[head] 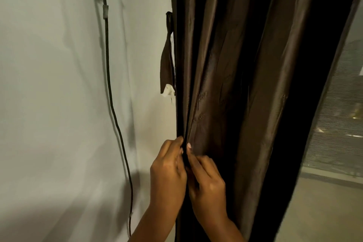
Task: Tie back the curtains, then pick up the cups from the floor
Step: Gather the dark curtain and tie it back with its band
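Pale wall, dark cable and a screened window.

A pale grey wall (49, 84) fills the left half of the frame. A dark cable (107, 55) runs down it from the top edge to the bottom, bending slightly right as it descends, and a small light clip (105, 11) grips it in the upper left. At the right edge of the frame a mesh-screened window (339, 124) shows blurred lights beyond, with a light sill (324, 202) below it in the lower right.

The curtain (235, 84) is dark glossy brown, plain, with black shadowed folds. Left of it, the wall (49, 104) is pale grey-white. A black cable (109, 84) runs down it.
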